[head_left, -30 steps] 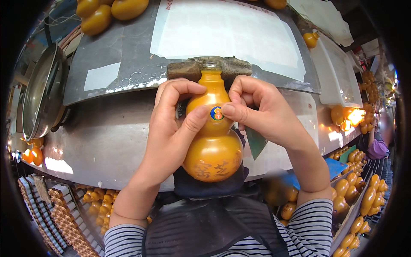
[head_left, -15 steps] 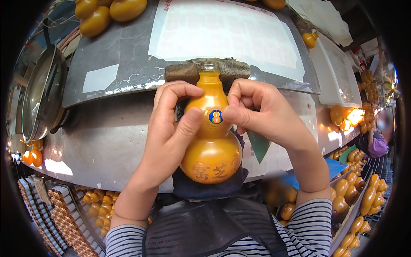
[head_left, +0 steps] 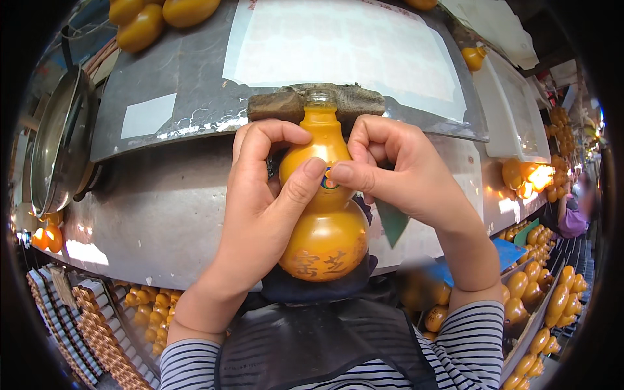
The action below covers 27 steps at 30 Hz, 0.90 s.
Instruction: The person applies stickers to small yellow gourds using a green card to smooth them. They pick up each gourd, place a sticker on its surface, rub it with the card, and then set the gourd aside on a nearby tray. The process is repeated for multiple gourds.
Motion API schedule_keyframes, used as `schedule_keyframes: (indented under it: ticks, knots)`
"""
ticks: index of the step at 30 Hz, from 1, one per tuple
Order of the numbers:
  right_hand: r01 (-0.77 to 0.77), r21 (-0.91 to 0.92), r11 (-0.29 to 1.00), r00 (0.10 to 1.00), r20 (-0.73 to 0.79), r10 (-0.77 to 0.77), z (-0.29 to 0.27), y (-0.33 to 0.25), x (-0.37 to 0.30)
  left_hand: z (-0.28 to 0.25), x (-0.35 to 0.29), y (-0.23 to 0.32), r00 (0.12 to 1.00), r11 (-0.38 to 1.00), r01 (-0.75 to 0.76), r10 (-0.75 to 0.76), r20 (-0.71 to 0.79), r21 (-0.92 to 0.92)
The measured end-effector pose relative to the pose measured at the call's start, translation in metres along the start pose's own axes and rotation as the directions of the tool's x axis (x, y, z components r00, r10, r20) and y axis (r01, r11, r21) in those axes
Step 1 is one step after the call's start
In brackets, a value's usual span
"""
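Observation:
A yellow-orange gourd-shaped bottle [head_left: 328,224] lies tilted in front of me, its clear glass mouth [head_left: 320,97] resting against a notched wooden block [head_left: 278,106]. Dark characters mark its lower bulb. My left hand [head_left: 260,188] holds the bottle's left side, fingers curled around the upper bulb. Its thumb presses beside a small round coloured sticker [head_left: 329,184]. From the other side, my right hand [head_left: 406,166] bends its fingers in near the neck, with its thumb on the sticker. Both thumbs partly cover the sticker. Below the right hand hangs a pointed green piece [head_left: 392,223].
White sheets [head_left: 344,49] lie on the dark board [head_left: 195,78] beyond the block. A metal pan [head_left: 62,143] stands at left. More yellow gourd bottles [head_left: 140,29] sit at the far left, and several fill crates [head_left: 520,292] at lower right. Another person in purple [head_left: 573,218] is at far right.
Both thumbs have moved inward over the sticker, covering more of it. The bottle has shifted slightly to the right.

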State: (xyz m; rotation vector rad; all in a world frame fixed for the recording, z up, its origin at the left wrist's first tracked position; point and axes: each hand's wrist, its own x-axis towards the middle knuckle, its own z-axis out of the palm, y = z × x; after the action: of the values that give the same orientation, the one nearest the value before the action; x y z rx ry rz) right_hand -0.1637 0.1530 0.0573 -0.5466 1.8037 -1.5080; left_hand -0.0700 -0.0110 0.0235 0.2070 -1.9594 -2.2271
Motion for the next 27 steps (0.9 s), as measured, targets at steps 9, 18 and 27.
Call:
schedule_keyframes:
  ticks: [9, 18, 27]
  knots:
    - [0.053, -0.032, 0.998, 0.998, -0.033, -0.054, -0.004, -0.004, -0.005, -0.008, 0.002, -0.013, 0.998, 0.997, -0.054, 0.053, 0.018, 0.049]
    - [0.387, -0.249, 0.888, 0.843, -0.296, -0.450, -0.033, -0.018, -0.011, -0.004, 0.006, -0.016, 0.976, 0.960, -0.214, 0.205, 0.068, 0.181]
    - [0.571, -0.744, 0.346, 0.666, 0.174, -0.725, 0.007, -0.028, 0.023, -0.010, 0.003, -0.014, 0.982, 0.954, -0.169, 0.142, 0.124, 0.249]
